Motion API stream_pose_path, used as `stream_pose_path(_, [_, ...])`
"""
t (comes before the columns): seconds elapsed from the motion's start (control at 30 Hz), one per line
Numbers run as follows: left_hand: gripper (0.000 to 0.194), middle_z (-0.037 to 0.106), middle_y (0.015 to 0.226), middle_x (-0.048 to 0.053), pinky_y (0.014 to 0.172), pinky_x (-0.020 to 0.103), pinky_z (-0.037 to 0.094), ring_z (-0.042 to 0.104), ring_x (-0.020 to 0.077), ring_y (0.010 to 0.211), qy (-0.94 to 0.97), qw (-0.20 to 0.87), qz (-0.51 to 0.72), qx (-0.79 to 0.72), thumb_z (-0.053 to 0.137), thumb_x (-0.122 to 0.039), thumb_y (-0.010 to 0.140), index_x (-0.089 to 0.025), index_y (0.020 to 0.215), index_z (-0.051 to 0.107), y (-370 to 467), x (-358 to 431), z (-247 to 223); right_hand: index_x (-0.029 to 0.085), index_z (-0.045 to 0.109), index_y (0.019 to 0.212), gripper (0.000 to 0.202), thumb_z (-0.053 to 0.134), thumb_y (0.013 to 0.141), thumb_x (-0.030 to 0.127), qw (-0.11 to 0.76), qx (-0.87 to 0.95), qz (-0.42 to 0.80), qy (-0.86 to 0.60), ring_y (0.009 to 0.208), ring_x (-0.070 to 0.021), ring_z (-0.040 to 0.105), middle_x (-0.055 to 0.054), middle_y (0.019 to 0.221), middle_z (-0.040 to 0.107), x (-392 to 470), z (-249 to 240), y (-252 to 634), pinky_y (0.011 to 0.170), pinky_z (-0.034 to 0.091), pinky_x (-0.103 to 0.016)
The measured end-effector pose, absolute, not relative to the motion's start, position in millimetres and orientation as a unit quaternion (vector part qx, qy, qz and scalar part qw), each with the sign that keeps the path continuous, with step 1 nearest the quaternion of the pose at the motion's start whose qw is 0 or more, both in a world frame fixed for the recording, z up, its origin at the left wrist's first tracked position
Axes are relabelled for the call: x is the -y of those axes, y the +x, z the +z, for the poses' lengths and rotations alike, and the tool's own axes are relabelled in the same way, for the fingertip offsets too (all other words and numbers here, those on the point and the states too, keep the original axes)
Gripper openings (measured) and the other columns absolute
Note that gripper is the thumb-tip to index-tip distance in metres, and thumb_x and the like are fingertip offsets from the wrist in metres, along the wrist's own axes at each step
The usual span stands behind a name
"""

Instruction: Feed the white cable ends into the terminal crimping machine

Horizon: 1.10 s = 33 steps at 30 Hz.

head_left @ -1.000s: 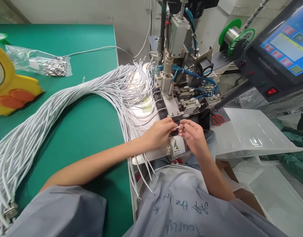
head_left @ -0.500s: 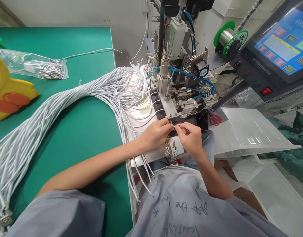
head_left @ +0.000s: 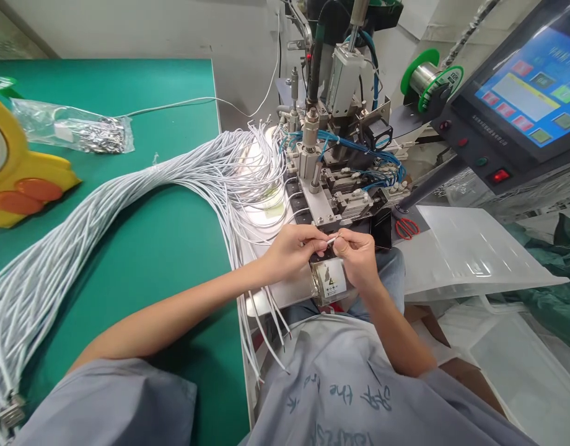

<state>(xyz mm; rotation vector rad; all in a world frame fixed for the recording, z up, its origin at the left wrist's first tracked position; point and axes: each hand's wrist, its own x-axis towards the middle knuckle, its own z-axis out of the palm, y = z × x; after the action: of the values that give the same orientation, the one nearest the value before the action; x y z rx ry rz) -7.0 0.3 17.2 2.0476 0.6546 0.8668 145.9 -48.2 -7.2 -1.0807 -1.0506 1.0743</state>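
My left hand [head_left: 298, 249] pinches a white cable [head_left: 332, 240] close to its end, just in front of the machine [head_left: 320, 201]. At the cable's tip the fingers of my right hand [head_left: 357, 253] are closed; the tip itself is too small and covered to make out. A large bundle of white cables [head_left: 140, 176] runs over the green table, its ends fanned out on a white board beside my left hand. Below my hands a clear packet with a white label [head_left: 332, 279] lies at the machine's front edge.
On the green table [head_left: 183, 248] lie a bag of metal connectors [head_left: 101, 133] and a yellow duck-shaped object [head_left: 25, 179]. To the right are red-handled scissors [head_left: 406, 228], a solder wire spool [head_left: 429, 79], a lit control screen [head_left: 536, 87] and a white plastic sheet [head_left: 480, 248].
My hands have drawn slightly apart, so a short white length of cable shows between them. My left fingers have shifted along it. The camera view has moved a little.
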Motion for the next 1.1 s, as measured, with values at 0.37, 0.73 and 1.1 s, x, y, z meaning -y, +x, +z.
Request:
stream_pose_path(0.37, [0.020,0.059,0.061,0.001,0.052,0.021,0.037,0.051,0.0101,0.056,0.863,0.166,0.386,-0.281,0.050,-0.016,0.087,-0.015,0.075,0.066,-4,2,-3,0.014,0.067,0.064,0.020,0.060,0.073,0.031,0.546,0.520,0.336,-0.565,0.048,-0.0077,0.042,0.002,0.051,0.051,46,-2,144,0.049,0.036,-0.023])
stream_pose_path(0.73, [0.030,0.058,0.082,0.007,0.051,0.023,0.042,0.056,0.0131,0.062,0.961,0.032,0.088,-0.260,0.039,-0.005,0.082,-0.010,0.101,0.061,-3,5,-10,0.015,0.070,0.079,0.022,0.058,0.076,0.034,0.489,0.484,0.384,-0.616,0.074,-0.0158,0.060,-0.006,0.080,0.069,49,-40,179,0.070,0.048,-0.029])
stream_pose_path(1.1, [0.038,0.057,0.086,0.007,0.051,0.024,0.044,0.058,0.0141,0.062,0.957,0.030,0.026,-0.287,0.037,-0.005,0.083,-0.013,0.114,0.058,-2,4,-13,0.014,0.059,0.064,0.023,0.062,0.067,0.037,0.455,0.428,0.511,-0.590,0.053,-0.0082,0.046,0.002,0.056,0.053,38,-52,177,0.054,0.038,-0.023])
